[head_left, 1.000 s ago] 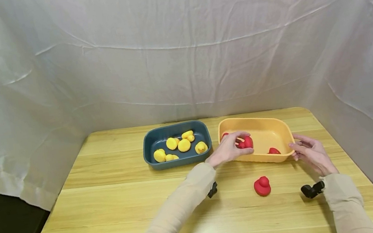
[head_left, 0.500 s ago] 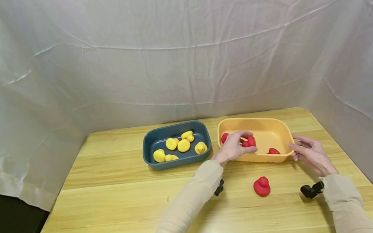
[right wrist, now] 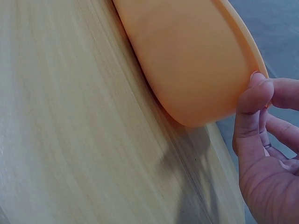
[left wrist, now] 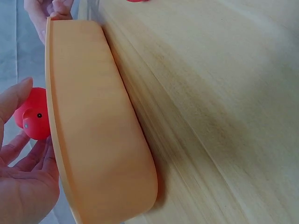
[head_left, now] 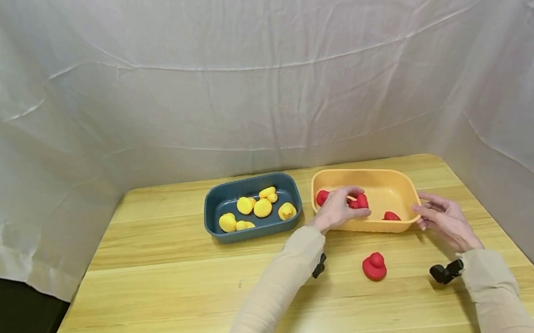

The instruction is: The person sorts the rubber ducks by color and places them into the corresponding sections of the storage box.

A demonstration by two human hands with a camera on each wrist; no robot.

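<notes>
My left hand (head_left: 346,202) reaches into the orange tub (head_left: 375,169) and pinches a red duck (head_left: 360,200) just above its floor. In the left wrist view that red duck (left wrist: 33,116) sits between my thumb and fingers (left wrist: 28,156), behind the tub's wall (left wrist: 93,140). My right hand (head_left: 431,211) holds the tub's right end. Its thumb (right wrist: 252,100) presses on the rim from outside, with a finger behind the rim. Two more red ducks (head_left: 322,197) lie in the tub. One red duck (head_left: 374,267) stands on the wooden table (head_left: 163,306) in front of it.
A dark blue tub (head_left: 210,203) with several yellow ducks (head_left: 262,207) stands just left of the orange one. White cloth (head_left: 254,77) hangs behind and at both sides. The table's left edge drops off to a dark floor.
My left hand has moved slightly right and deeper into the orange tub, carrying the red duck. The right hand and the duck on the table have stayed put.
</notes>
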